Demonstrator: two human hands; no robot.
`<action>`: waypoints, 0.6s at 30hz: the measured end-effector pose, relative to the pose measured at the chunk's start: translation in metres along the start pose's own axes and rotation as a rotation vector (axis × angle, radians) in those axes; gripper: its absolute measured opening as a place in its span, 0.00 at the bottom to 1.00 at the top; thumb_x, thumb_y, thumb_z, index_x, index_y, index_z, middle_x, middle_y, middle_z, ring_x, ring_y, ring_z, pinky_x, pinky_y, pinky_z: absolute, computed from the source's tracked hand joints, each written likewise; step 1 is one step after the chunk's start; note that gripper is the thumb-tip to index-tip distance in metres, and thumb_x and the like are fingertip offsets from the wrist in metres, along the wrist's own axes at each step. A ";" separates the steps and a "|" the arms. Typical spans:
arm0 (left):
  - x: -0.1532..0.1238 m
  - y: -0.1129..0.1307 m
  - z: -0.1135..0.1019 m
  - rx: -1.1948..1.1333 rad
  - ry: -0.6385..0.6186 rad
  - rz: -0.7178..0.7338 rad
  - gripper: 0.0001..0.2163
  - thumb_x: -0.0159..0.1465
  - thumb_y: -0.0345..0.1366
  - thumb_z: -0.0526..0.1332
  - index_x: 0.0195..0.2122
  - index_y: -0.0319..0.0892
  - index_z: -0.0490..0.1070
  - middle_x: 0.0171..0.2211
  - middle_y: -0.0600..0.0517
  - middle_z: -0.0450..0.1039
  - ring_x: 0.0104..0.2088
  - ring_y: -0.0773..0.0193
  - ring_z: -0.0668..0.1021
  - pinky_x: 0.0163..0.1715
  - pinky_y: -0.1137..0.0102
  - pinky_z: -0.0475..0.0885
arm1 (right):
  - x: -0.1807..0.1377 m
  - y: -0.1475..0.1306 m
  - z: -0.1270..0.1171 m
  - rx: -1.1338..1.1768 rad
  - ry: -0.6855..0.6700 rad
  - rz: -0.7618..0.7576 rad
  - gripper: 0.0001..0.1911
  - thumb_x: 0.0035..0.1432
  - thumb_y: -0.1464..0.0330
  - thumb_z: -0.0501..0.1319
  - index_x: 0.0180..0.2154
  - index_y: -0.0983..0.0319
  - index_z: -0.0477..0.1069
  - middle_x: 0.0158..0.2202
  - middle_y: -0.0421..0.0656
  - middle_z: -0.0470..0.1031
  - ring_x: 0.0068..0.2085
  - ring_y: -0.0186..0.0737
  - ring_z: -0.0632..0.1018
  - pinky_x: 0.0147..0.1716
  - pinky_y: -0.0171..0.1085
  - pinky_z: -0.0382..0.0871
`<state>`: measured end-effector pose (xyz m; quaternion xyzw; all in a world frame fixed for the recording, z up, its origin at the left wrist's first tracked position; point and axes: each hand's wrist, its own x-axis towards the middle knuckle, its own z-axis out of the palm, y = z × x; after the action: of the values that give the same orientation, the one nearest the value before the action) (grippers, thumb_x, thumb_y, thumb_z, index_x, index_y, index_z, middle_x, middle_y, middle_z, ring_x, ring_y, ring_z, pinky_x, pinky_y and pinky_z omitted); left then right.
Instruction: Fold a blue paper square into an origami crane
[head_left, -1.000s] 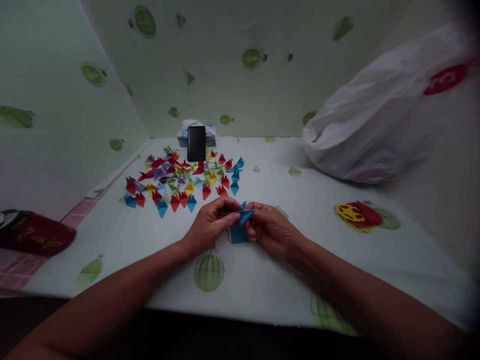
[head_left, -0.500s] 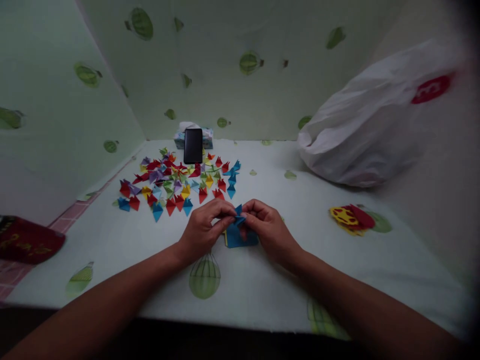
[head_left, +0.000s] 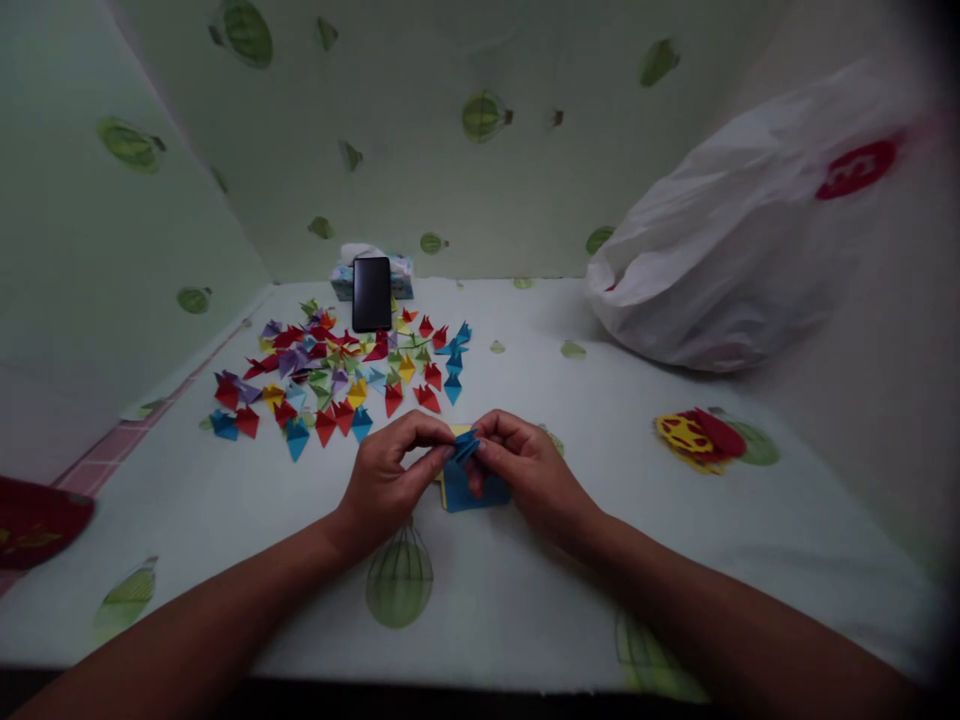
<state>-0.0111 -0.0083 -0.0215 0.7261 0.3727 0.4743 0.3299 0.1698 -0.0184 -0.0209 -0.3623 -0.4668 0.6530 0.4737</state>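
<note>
Between my two hands is a small folded piece of blue paper point(head_left: 466, 444). My left hand point(head_left: 391, 473) pinches its left side between thumb and fingers. On the other side my right hand point(head_left: 530, 467) grips it the same way, with a fingertip showing below. Under the hands lies a stack of square paper sheets point(head_left: 474, 495), blue on top with yellow edges peeking out at the left and back. Farther off to the left, many folded paper pieces point(head_left: 330, 375) in red, blue, yellow, green and purple are spread over the table.
A black phone point(head_left: 372, 294) leans on a tissue box point(head_left: 403, 279) at the back. A white plastic bag point(head_left: 705, 260) bulges at the right. Nearer on that side lie red and yellow cut-out pieces point(head_left: 694, 438). A dark red object point(head_left: 41, 522) sits at the left edge.
The blue paper has turned in my fingers; its upright point no longer shows and its layers lie at a slant. The view has shifted slightly to the right.
</note>
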 end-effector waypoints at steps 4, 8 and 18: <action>0.001 0.002 0.002 -0.168 0.078 -0.206 0.06 0.60 0.32 0.68 0.36 0.42 0.72 0.32 0.53 0.75 0.32 0.67 0.77 0.35 0.72 0.74 | 0.001 0.001 -0.001 0.022 -0.038 -0.002 0.10 0.56 0.63 0.66 0.35 0.62 0.70 0.27 0.38 0.76 0.24 0.31 0.76 0.28 0.33 0.71; 0.004 0.004 0.003 -0.364 0.091 -0.359 0.09 0.56 0.33 0.69 0.36 0.41 0.70 0.32 0.54 0.73 0.33 0.68 0.76 0.35 0.73 0.73 | 0.003 0.002 -0.003 -0.054 -0.052 0.019 0.10 0.55 0.64 0.67 0.35 0.62 0.70 0.23 0.37 0.74 0.23 0.32 0.75 0.28 0.33 0.70; 0.005 0.000 0.003 -0.442 0.067 -0.427 0.11 0.55 0.33 0.71 0.35 0.42 0.70 0.29 0.55 0.72 0.31 0.69 0.74 0.33 0.74 0.72 | 0.005 0.006 -0.006 -0.064 -0.057 0.059 0.10 0.55 0.62 0.66 0.32 0.62 0.71 0.22 0.37 0.74 0.23 0.31 0.73 0.26 0.33 0.67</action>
<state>-0.0068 -0.0048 -0.0205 0.5262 0.4153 0.4874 0.5596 0.1724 -0.0130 -0.0283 -0.3720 -0.4897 0.6617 0.4289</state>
